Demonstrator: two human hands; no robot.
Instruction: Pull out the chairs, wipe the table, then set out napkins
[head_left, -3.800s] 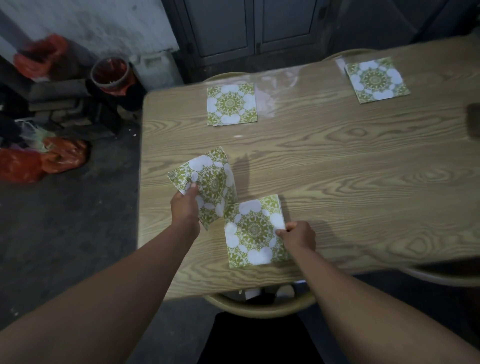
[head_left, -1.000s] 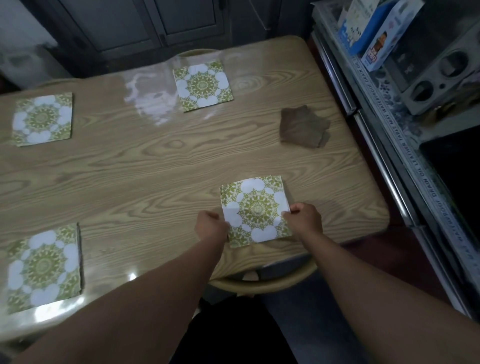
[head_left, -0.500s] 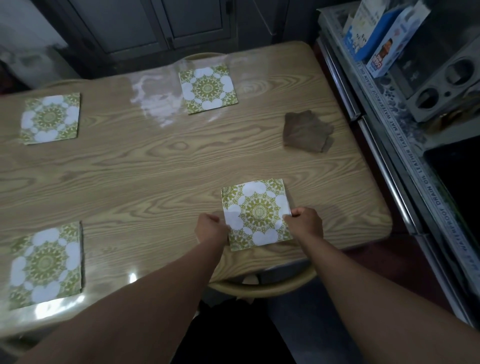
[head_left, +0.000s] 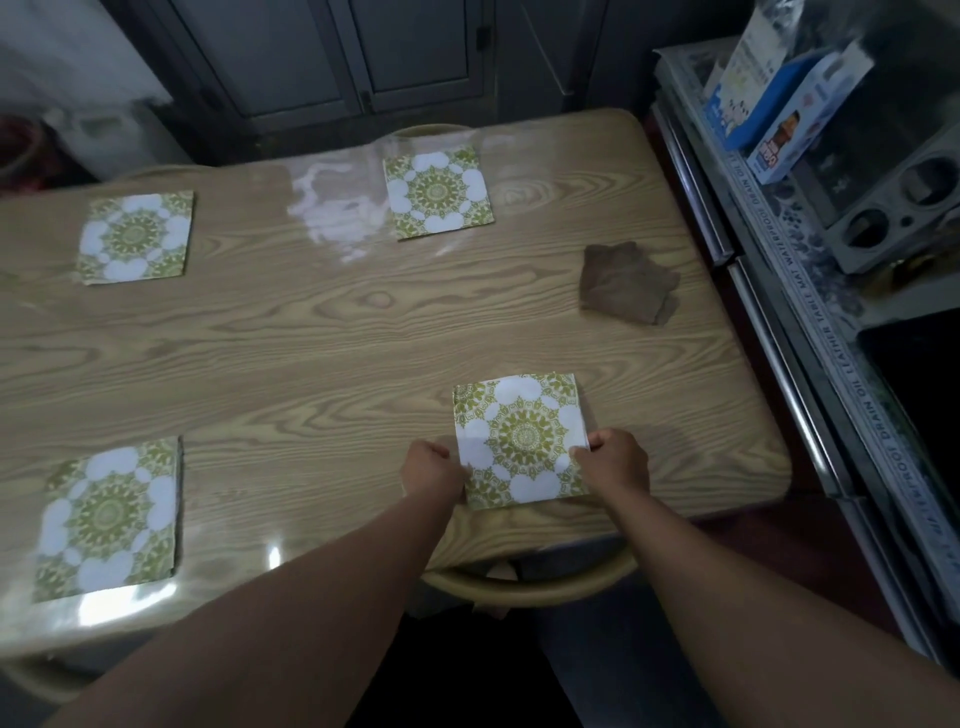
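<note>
A green and white patterned napkin lies flat on the wooden table near its front right edge. My left hand pinches its left edge and my right hand pinches its right edge. Three more napkins of the same pattern lie flat: one at the front left, one at the far left, one at the far middle. A brown cloth lies crumpled on the table's right side.
A curved chair back shows under the table's front edge below my hands. More chair backs peek over the far edge. A counter with boxes runs along the right. Grey cabinet doors stand behind.
Earlier I held two napkins at the front left place; one lies there now. In the last second both hands stay at the front right napkin, which sits almost unmoved.
</note>
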